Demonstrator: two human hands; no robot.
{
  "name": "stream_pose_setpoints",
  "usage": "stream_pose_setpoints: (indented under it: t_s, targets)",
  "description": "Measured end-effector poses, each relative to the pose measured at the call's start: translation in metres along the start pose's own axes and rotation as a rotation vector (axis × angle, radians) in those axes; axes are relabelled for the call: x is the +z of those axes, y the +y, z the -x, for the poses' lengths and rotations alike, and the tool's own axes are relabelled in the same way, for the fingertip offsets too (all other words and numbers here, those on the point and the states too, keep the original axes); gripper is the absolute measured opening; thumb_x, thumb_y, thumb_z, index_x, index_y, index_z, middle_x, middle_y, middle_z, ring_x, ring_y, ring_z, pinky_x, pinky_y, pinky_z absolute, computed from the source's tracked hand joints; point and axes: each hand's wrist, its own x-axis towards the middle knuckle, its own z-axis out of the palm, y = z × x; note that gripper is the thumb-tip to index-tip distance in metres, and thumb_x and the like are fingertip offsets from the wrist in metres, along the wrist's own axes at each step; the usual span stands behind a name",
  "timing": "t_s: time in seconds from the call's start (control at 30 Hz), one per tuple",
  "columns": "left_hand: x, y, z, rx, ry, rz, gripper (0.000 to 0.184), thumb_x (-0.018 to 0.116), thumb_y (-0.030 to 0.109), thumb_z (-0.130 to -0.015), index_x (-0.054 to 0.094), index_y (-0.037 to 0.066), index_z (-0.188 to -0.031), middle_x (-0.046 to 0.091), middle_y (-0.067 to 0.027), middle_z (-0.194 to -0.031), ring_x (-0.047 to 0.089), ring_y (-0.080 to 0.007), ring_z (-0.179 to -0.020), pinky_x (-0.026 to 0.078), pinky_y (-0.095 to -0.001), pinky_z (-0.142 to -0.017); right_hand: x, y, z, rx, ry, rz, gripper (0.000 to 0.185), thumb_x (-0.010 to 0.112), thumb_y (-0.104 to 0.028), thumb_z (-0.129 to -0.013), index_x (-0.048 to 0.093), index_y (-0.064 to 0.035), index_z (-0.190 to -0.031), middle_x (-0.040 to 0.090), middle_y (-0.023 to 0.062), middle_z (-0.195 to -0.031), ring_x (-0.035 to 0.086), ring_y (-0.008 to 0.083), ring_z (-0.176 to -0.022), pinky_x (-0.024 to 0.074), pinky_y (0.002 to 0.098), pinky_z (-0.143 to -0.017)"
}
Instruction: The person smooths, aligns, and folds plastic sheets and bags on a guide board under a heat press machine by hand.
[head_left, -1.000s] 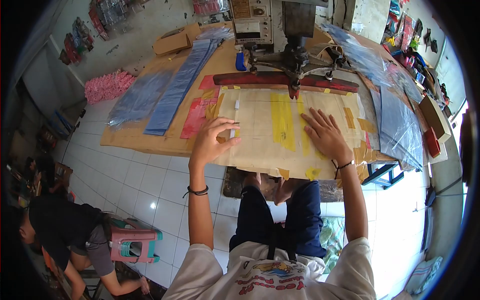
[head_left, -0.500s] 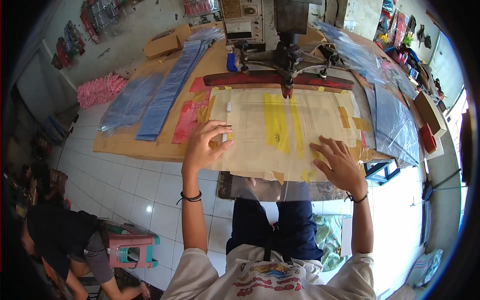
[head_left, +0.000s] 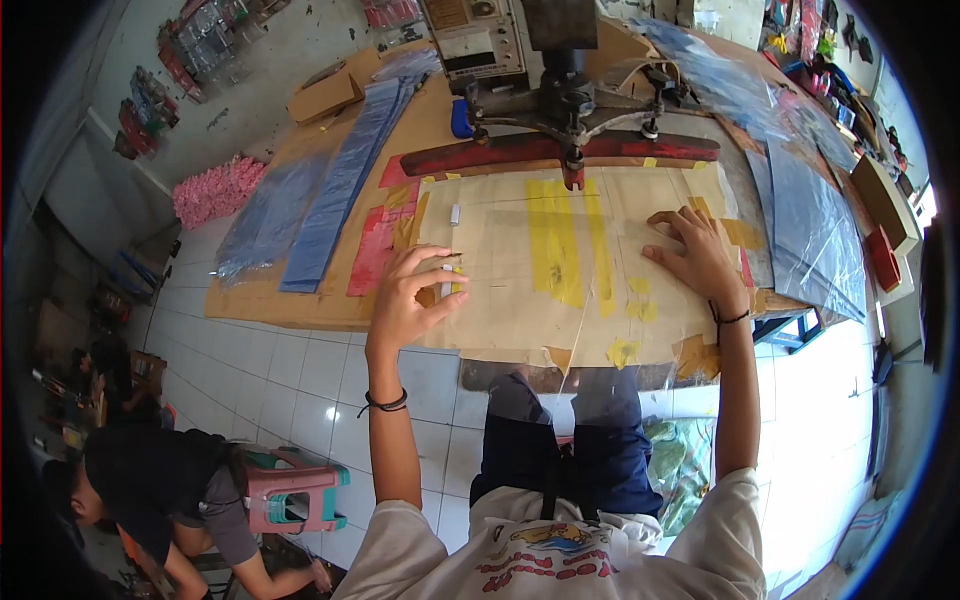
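Resting lightly, the right hand (head_left: pixel 697 260) is spreading bent, released fingers over the tan sheet (head_left: pixel 500 325) at 3 o'clock. The left hand (head_left: pixel 405 305) is curving at 9 o'clock beside a small white block (head_left: pixel 446 285), possibly an edge stop; cannot tell whether its fingers are pinching anything. Clear, glossy film (head_left: pixel 605 400) is overhanging at 6 o'clock, both hands presumably steadying it flat. Yellow tape (head_left: pixel 552 245) is running from 12 toward 6, likely patching the surface. A long red bar (head_left: pixel 650 152) is spanning 12 o'clock.
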Motion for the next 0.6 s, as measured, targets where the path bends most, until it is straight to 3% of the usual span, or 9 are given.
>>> stream_pose_setpoints:
  t_s: [0.17,0.27,0.37,0.43,0.6]
  targets:
    - [-0.009,0.013,-0.019,-0.033,-0.102,0.035,0.028,0.081,0.02,-0.081,0.076,0.009,-0.106,0.067,-0.0073,-0.123,0.06,-0.0286,-0.117,0.046,-0.0427,-0.102,0.006,0.022,-0.001,-0.168,0.109,-0.153,0.035,0.083,-0.028,-0.079,0.066,-0.0075,-0.102,0.063,0.0088,-0.104,0.059,0.027,-0.108,0.0397,0.04,-0.103]
    - [-0.008,0.034,-0.05,0.08,-0.213,0.031,0.027,0.078,0.018,-0.084,0.075,0.007,-0.108,0.066,-0.0091,-0.124,0.062,-0.029,-0.116,0.048,-0.0407,-0.101,0.001,0.022,-0.004,0.036,-0.105,-0.522,0.037,0.084,-0.018,-0.077,0.063,-0.0061,-0.104,0.064,0.0092,-0.106,0.06,0.0279,-0.109,0.0441,0.0386,-0.1]
    - [0.018,0.067,-0.091,0.187,-0.364,0.112,0.03,0.076,0.021,-0.086,0.073,0.009,-0.113,0.066,-0.0097,-0.124,0.064,-0.0308,-0.112,0.05,-0.0406,-0.099,-0.001,0.016,-0.002,-0.003,-0.045,-0.555,0.04,0.084,-0.01,-0.075,0.063,-0.0045,-0.109,0.066,0.0105,-0.109,0.06,0.0285,-0.111,0.0472,0.0377,-0.097]
    - [0.04,0.079,-0.116,0.3,-0.461,0.091,0.036,0.075,0.022,-0.087,0.07,0.007,-0.119,0.065,-0.0102,-0.127,0.064,-0.0315,-0.112,0.051,-0.0399,-0.098,0.001,0.015,-0.001,-0.077,0.084,-0.405,0.039,0.081,-0.011,-0.077,0.064,-0.0037,-0.112,0.067,0.0106,-0.106,0.06,0.029,-0.11,0.0469,0.0387,-0.098]
    - [0.093,0.092,-0.154,0.423,-0.537,-0.157,0.037,0.07,0.022,-0.091,0.066,0.001,-0.121,0.063,-0.012,-0.116,0.065,-0.0321,-0.106,0.053,-0.0421,-0.092,0.007,0.018,-0.002,-0.072,0.23,-0.224,0.029,0.072,-0.013,-0.086,0.068,-0.0036,-0.113,0.068,0.0123,-0.102,0.06,0.0311,-0.108,0.0461,0.0406,-0.098]
